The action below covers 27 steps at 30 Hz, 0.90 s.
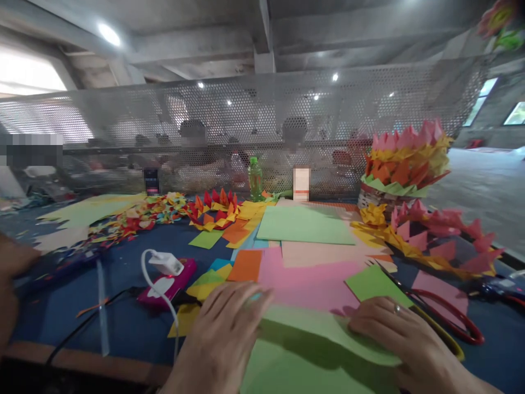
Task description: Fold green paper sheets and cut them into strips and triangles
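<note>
A large sheet of light green paper (311,361) lies in front of me, its far edge lifted and curled over toward me, casting a shadow on the part below. My left hand (229,328) holds the raised edge at its left end, fingers close together. At the right end, my right hand (389,331), with a ring on one finger, grips the same edge. Beneath and beyond it is pink paper (303,279). Just beyond my right hand lie a small bright green sheet (377,284) and scissors with a red handle (471,331).
A magenta power strip (174,284) with a white plug and cables sits left. Folded-paper rings (215,210) and a tiered paper lotus (406,158) stand farther back. Beyond are a green bottle (255,180), stacked green sheets (305,224) and a perforated metal screen (229,120). Another person's arm (12,273) shows left.
</note>
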Motion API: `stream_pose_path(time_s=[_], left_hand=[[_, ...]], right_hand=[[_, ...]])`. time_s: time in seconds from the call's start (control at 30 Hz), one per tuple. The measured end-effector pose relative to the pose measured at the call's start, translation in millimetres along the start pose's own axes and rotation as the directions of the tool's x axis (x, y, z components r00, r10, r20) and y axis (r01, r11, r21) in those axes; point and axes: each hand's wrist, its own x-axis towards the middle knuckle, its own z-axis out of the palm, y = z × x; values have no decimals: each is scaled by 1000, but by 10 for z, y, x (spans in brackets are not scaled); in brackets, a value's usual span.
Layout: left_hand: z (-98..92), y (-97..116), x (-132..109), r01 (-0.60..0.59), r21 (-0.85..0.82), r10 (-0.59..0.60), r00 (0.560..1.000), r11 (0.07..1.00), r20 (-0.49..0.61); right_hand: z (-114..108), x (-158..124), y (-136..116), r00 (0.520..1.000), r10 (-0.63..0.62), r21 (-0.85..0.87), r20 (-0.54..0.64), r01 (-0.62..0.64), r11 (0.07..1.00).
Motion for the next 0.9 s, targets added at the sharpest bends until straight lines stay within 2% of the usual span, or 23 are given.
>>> stream_pose_path(time_s=[0.07, 0.13, 0.2, 0.23, 0.3, 0.4, 0.5, 0.57, 0.67, 0.77, 0.9], left_hand=[[6, 53, -6, -125, 121, 124, 992, 985, 17], [19, 108, -14, -236, 175, 233, 972, 956, 37], [14, 151, -13, -292, 187, 282, 956, 938, 78], [2, 162, -7, -270, 193, 259, 962, 943, 85], [-26, 149, 19, -156, 198, 147, 987, 968, 59], [-26, 57, 70, 38, 104, -38, 999, 994, 4], [52, -39, 85, 139, -63, -133, 987, 988, 94], [113, -58, 60, 131, -147, -112, 985, 980, 132], [165, -22, -7, 30, -198, -21, 999, 980, 47], [181, 28, -84, -78, -149, 70, 996, 986, -62], [221, 46, -215, -154, -15, 151, 979, 988, -138]], right_hand=[[-60, 24, -32, 997, -74, -66, 16, 75, 995], [-91, 35, -46, 992, -126, -93, 11, 127, 988], [-79, 18, -36, 991, -135, -91, 25, 136, 986], [-56, -1, -22, 993, -115, -75, 40, 118, 990], [13, -48, 14, 997, -32, -17, 67, 33, 999], [119, -101, 61, 989, 135, 90, 61, -140, 986], [161, -104, 68, 974, 217, 186, 68, -226, 956], [148, -97, 57, 974, 216, 213, 64, -225, 951], [90, -105, 49, 986, 162, 200, 41, -167, 965], [9, -126, 55, 990, 105, 144, 96, -118, 982], [-93, -102, 42, 976, 6, 85, 217, -25, 996]])
